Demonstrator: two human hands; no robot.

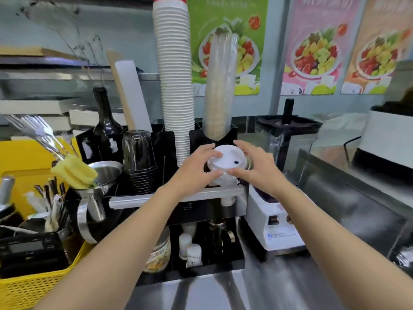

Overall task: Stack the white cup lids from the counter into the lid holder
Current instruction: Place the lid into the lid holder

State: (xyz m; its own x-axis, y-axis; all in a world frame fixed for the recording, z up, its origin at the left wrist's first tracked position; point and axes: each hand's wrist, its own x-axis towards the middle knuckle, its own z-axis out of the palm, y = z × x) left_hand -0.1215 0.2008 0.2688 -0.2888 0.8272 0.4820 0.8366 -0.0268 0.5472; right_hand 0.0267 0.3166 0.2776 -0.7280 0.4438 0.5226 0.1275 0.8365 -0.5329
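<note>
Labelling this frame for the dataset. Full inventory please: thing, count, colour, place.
lid stack: one stack, white, in black lid holder, centre
paper cups: one tall stack, white, behind holder
clear cups: one sleeve, right of paper cups
black cups: one upturned stack, left of holder
bottle: one, dark, rear left
basket: one, yellow, lower left
jug: one, steel, by basket
blender: one, white base, right
left hand, right hand: gripping lid stack

Both bare forearms reach forward, converging at the far centre. The left hand [196, 167] and right hand [252, 166] face each other, fingers curled inward, thumbs nearest, fingertips almost meeting.
</note>
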